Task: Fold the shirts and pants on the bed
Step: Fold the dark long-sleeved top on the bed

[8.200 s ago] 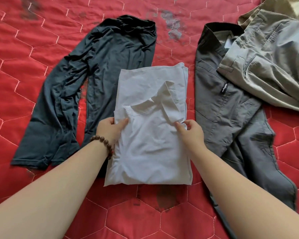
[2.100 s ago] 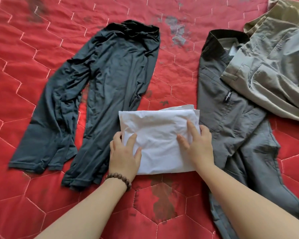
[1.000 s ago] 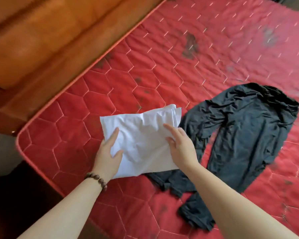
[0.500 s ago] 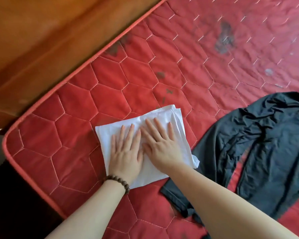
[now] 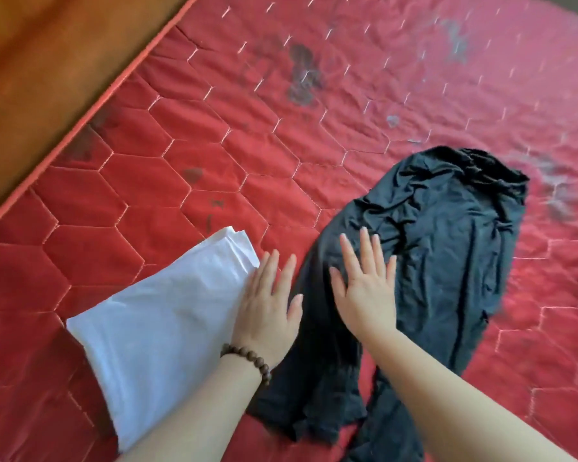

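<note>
Nearest the camera, our two forearms enter from the lower edge. Our left hand [image 5: 267,311], wearing a bead bracelet [image 5: 247,360] at the wrist, lies flat with fingers straight and slightly spread; it holds nothing and sits at the right border of the folded white shirt [image 5: 161,315], its fingers reaching out over the red cover. Whether the palm presses the cloth or hovers just above it, we cannot tell, as the picture is blurred. Our right hand [image 5: 367,288] is likewise flat, fingers straight and apart, gripping nothing, spread over the near part of the dark long-sleeved top [image 5: 441,248].

The white shirt rests as a compact stacked rectangle near the left edge of the bed [image 5: 187,135], just beside the dark top. The dark top lies crumpled and unfolded, its neck end farthest from us and its loose lower ends bunched near our right forearm. Beyond both garments stretches the quilted red cover, stained in places, and a wooden bed frame [image 5: 54,61] borders it at upper left.

We judge that the white shirt is finished and set aside, and that the dark top is now in hand. The next move calls for flattening its wrinkles and straightening the bunched ends, so that the folds can be laid square.
</note>
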Action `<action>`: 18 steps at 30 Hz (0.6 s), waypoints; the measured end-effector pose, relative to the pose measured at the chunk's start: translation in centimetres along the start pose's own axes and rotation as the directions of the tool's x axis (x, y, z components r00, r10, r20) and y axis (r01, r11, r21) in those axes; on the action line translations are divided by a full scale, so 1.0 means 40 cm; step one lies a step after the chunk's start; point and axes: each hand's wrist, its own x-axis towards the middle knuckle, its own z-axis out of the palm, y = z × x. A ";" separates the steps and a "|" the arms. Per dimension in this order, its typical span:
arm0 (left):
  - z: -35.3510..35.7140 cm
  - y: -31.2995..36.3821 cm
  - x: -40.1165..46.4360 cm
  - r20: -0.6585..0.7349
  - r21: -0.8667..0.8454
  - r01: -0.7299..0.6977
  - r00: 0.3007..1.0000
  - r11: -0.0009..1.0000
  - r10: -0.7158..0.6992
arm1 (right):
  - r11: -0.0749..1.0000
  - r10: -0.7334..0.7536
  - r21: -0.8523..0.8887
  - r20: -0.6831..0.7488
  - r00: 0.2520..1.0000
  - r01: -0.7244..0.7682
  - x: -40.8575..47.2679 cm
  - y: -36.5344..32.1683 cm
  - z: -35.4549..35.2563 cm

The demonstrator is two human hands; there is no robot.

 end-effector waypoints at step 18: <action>0.247 0.221 0.070 0.264 0.116 -0.243 0.942 0.963 0.206 | 0.986 0.167 -0.016 -0.054 0.985 -0.168 -0.097 0.384 -0.025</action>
